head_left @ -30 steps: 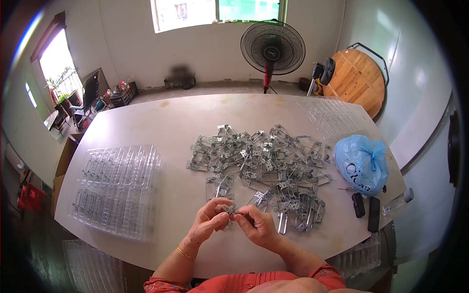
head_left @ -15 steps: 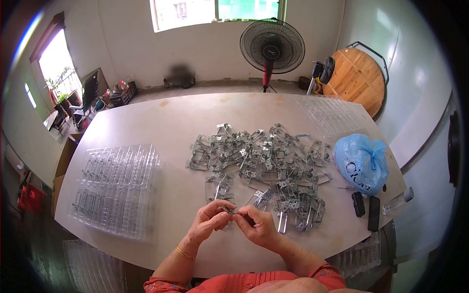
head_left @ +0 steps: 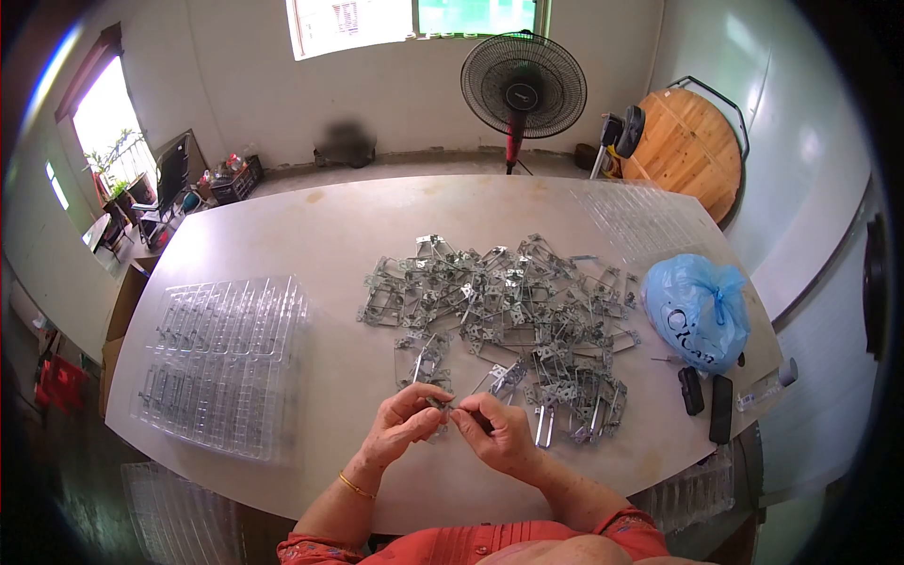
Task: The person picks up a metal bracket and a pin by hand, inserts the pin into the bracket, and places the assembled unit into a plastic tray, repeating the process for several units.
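Note:
Close together at the front of the table, my two hands meet at a small metal part (head_left: 439,403). My left hand (head_left: 407,422) pinches it between thumb and fingers. My right hand (head_left: 495,435) has its fingers closed at the part's right end, around something dark that I cannot make out. Just beyond the hands spreads a heap of metal brackets with wire loops (head_left: 508,301). A few brackets (head_left: 426,356) lie a little apart, nearest my left hand.
Clear plastic trays (head_left: 221,367), some holding metal parts, lie at the left. Another clear tray (head_left: 626,221) is at the back right. A blue plastic bag (head_left: 697,315), black objects (head_left: 720,411) and a bottle (head_left: 767,388) sit on the right. A fan (head_left: 523,94) stands behind the table (head_left: 330,226).
The view has shifted very slightly. Both hands stay in nearly the same place around the small metal part, with only a slight change in the right fingers.

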A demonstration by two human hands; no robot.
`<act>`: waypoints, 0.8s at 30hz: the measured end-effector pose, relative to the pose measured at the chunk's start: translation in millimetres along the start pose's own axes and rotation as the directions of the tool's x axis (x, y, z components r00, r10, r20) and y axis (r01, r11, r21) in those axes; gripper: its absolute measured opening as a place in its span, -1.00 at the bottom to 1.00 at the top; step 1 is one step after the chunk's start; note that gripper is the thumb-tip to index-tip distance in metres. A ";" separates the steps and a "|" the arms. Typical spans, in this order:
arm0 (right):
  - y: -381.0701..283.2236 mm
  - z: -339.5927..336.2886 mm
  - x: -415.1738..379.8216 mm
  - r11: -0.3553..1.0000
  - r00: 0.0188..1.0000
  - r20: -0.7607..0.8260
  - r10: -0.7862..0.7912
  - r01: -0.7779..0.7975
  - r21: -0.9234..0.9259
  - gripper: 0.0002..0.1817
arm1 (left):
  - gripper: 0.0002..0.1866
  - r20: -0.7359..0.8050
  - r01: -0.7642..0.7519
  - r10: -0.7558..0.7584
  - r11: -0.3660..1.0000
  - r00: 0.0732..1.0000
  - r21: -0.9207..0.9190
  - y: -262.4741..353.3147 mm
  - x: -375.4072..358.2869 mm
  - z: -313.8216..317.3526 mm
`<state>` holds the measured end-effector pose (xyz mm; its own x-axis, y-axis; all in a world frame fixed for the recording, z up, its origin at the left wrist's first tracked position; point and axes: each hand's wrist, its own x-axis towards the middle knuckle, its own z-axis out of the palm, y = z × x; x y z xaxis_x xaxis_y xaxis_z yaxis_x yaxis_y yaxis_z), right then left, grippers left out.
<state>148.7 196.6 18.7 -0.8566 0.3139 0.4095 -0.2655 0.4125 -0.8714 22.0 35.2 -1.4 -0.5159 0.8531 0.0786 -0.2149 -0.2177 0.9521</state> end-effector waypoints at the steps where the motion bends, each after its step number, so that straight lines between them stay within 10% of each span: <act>1: 1.3 0.5 0.1 1.000 1.000 0.001 -0.003 0.003 0.004 -0.90 | -0.70 0.000 -0.009 0.009 1.000 1.000 0.004 -0.1 -0.1 0.1; 24: 0.3 0.1 0.5 1.000 1.000 -0.026 -0.012 0.012 -0.008 -0.92 | -0.72 -0.027 -0.005 0.006 0.999 1.000 0.040 2.3 -0.6 3.6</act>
<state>148.2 196.7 18.6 -0.8417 0.3306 0.4269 -0.2722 0.4229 -0.8643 24.8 35.9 1.8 -0.5397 0.8383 0.0766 -0.1789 -0.2032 0.9627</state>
